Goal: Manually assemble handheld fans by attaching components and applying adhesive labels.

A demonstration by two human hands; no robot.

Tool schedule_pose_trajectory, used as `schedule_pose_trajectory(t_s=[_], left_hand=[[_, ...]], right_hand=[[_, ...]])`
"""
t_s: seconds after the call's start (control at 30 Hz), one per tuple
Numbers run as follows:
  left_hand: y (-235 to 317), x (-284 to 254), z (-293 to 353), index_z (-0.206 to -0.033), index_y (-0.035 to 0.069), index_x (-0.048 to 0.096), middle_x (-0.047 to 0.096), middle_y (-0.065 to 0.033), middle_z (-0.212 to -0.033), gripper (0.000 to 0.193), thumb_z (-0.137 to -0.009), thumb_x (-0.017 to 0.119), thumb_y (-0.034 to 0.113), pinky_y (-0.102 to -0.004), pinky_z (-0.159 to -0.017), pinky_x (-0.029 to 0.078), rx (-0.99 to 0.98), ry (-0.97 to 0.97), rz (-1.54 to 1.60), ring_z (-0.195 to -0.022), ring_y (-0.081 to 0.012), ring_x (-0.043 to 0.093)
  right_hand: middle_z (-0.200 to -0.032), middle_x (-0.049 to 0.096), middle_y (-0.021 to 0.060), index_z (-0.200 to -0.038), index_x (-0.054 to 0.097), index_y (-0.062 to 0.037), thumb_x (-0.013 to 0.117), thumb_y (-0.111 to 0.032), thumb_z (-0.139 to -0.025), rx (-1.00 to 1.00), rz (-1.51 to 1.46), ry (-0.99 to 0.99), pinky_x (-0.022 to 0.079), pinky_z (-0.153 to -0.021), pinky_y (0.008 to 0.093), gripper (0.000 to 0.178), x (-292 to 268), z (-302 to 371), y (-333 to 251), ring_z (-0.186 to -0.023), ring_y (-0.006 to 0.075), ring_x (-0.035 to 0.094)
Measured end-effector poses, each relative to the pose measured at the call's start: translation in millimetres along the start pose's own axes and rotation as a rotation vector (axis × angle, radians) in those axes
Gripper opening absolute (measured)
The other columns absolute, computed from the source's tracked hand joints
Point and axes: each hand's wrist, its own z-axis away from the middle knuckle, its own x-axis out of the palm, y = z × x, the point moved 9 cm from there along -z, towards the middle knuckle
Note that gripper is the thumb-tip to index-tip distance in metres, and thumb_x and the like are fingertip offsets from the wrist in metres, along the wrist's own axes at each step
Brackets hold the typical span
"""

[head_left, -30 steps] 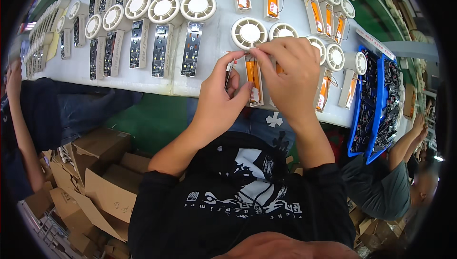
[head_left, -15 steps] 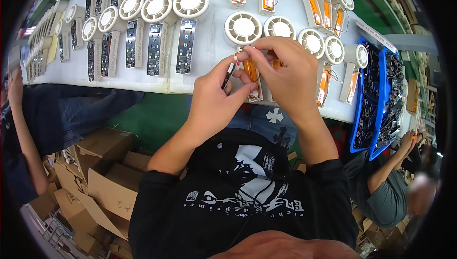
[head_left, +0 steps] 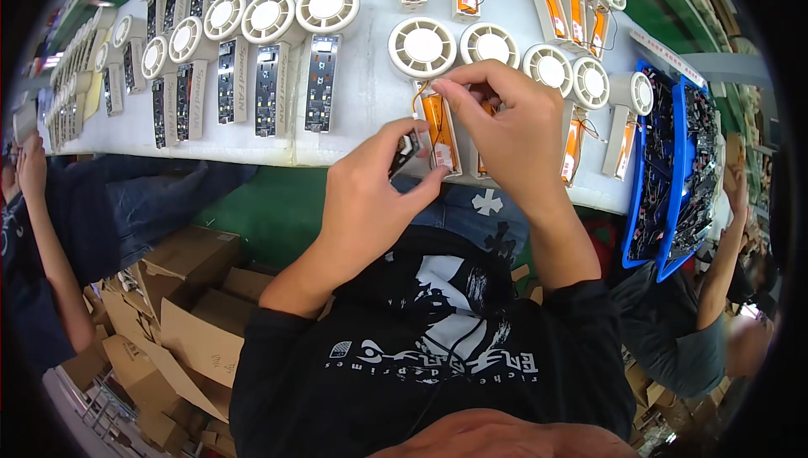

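Observation:
My left hand point(head_left: 358, 201) is closed around a small dark circuit board point(head_left: 406, 153), holding it tilted at the edge of a white handheld fan's handle. That fan has a round white grille point(head_left: 422, 48) and an opened handle, in which an orange battery point(head_left: 438, 125) lies. My left thumb reaches toward the handle's near end. My right hand point(head_left: 515, 125) pinches thumb and forefinger together just below the grille, on a thin wire point(head_left: 417, 98) that loops out beside the battery. The wire's end is hidden by the fingertips. Behind my right hand stands another fan point(head_left: 490, 44), partly covered.
Fans with circuit boards fitted point(head_left: 320, 79) stand in rows on the left of the white table point(head_left: 353, 117). More battery fans point(head_left: 547, 71) stand right and behind. Blue trays point(head_left: 669, 231) of boards lie at the right edge. Cardboard boxes point(head_left: 198, 340) and people flank me.
My left hand has drawn slightly left and down with the circuit board, uncovering more of the battery. My right hand keeps its pinch near the grille. The co-worker's arm at right has shifted.

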Motion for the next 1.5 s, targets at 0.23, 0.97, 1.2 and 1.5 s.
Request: schedule_pose_trajectory(t_s=[0.23,0.97,1.2,1.5], left_hand=[[3.3,4.9,-4.4,-0.109,0.005,0.068,0.073,-0.0112,-0.089,0.032,-0.080,0.079,0.006,-0.0326,-0.067,0.054,0.002,0.040,0.130,-0.074,-0.0254,0.071],[-43.1,24.0,-19.2,-0.113,0.000,0.061,0.050,-0.0004,-0.088,0.020,-0.101,0.055,0.015,-0.0244,-0.062,0.038,-0.165,-0.006,0.807,-0.069,-0.0086,0.043],[-48.7,31.9,-17.5,-0.131,-0.003,0.053,0.045,-0.0005,-0.086,0.045,-0.109,0.033,0.031,-0.0239,-0.062,0.035,-0.233,-0.083,1.047,-0.070,-0.0085,0.041],[-44.3,24.8,-21.8,-0.133,-0.004,0.055,0.061,-0.0048,-0.097,0.036,-0.108,0.045,0.020,-0.0265,-0.072,0.046,-0.142,-0.034,0.950,-0.081,-0.0109,0.054]], right_hand=[[-0.079,0.074,0.0049,-0.092,0.074,0.0000,0.079,-0.007,-0.084,-0.025,-0.010,-0.013,0.052,-0.062,0.0208,0.012,-0.8,0.6,0.7,-0.067,0.0077,0.066],[-0.078,0.068,0.0043,-0.088,0.072,-0.0051,0.079,-0.003,-0.079,-0.363,0.132,-0.038,0.048,-0.056,0.0267,0.012,5.6,-4.0,-22.9,-0.063,0.0169,0.061],[-0.087,0.068,0.0026,-0.092,0.070,-0.0070,0.077,-0.001,-0.076,-0.565,0.228,-0.034,0.050,-0.069,0.0337,0.019,16.3,3.6,-35.7,-0.078,0.0226,0.062],[-0.089,0.066,0.0070,-0.099,0.067,-0.0036,0.074,-0.001,-0.078,-0.642,0.328,-0.106,0.050,-0.071,0.0354,0.022,22.6,4.4,-36.1,-0.081,0.0260,0.062]])
